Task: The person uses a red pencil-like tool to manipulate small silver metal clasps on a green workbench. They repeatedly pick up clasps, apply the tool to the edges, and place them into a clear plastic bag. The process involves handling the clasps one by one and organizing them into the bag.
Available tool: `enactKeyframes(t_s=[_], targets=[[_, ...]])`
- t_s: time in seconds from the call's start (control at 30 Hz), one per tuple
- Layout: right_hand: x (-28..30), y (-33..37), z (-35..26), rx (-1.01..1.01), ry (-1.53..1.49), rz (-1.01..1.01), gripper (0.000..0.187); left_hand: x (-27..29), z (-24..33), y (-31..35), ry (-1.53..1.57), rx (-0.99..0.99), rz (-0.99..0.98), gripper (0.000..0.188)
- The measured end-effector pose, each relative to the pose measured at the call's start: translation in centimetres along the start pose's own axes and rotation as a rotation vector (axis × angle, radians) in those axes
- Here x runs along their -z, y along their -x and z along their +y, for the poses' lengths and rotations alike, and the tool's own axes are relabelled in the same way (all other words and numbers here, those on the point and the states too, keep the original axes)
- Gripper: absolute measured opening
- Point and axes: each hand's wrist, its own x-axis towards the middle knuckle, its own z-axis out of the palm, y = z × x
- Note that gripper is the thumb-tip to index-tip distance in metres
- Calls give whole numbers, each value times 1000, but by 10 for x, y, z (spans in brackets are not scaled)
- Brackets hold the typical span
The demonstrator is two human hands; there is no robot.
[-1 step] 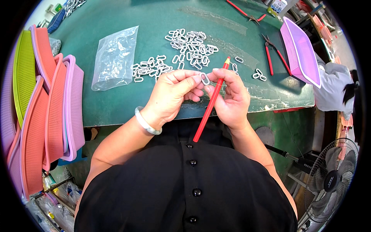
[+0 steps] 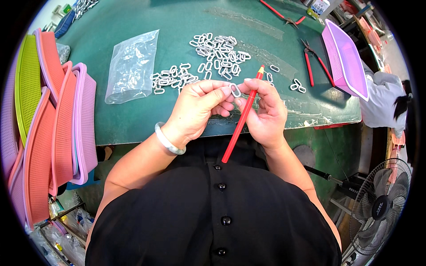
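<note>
left hand [image 2: 195,108]: raised just over the near edge of the bench, fingers [image 2: 217,91] curled in narrow and pinching a small white oval link; a pale bangle [image 2: 167,141] sits on the wrist.
right hand [image 2: 266,111]: just beside the left hand, fingers closed around a red pencil-like stick, thumb and forefinger also meeting at the link.
white oval link [image 2: 235,90]: held between the fingertips of both hands, above the bench's front edge, touching the stick.
red stick [image 2: 243,119]: slanted, its tip pointing up and away toward the pile, its lower end hanging down over the person's black buttoned top.
pile of white links [image 2: 217,53]: loose on the bench beyond the hands, spreading left into a second small cluster [image 2: 171,80]; a few stray links [image 2: 297,85] lie to the right.
clear plastic bag [image 2: 131,66]: flat on the bench, left of the links, well apart from the hands.
bench [image 2: 133,119]: dark green top, with strips of clear tape on the right part.
red-handled pliers [image 2: 313,62]: on the bench to the right, near a tilted purple tray [image 2: 344,60]; another red-handled tool [image 2: 284,15] lies at the far edge.
stacked trays [image 2: 49,119]: pink, orange, purple and green mesh trays standing on edge left of the bench.
fan [image 2: 381,206]: on the floor at lower right.
another person [image 2: 386,104]: partly seen at the right edge, in a light shirt.
</note>
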Motion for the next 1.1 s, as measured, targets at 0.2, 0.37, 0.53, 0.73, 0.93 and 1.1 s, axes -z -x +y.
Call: enactKeyframes(t_s=[0.2, 0.37, 0.53, 0.73, 0.93, 1.1], targets=[[0, 1, 0, 8, 13, 3, 35, 1, -1, 0, 1, -3, -11, 15], [0, 0, -1, 10, 13, 2, 35, 2, -1, 1, 9, -4, -20, 15], [0, 0, -1, 16, 20, 2, 36, 2, -1, 0, 1, -4, -23, 15], [0, 0, 0, 20, 28, 2, 36, 1, -1, 1, -11, -2, -19, 15], [0, 1, 2, 16, 26, 8, 36, 1, -1, 0, -12, 8, -15, 14], [1, 1, 1, 17, 37, -6, 35, 2, -2, 0, -12, 15, -20, 14]])
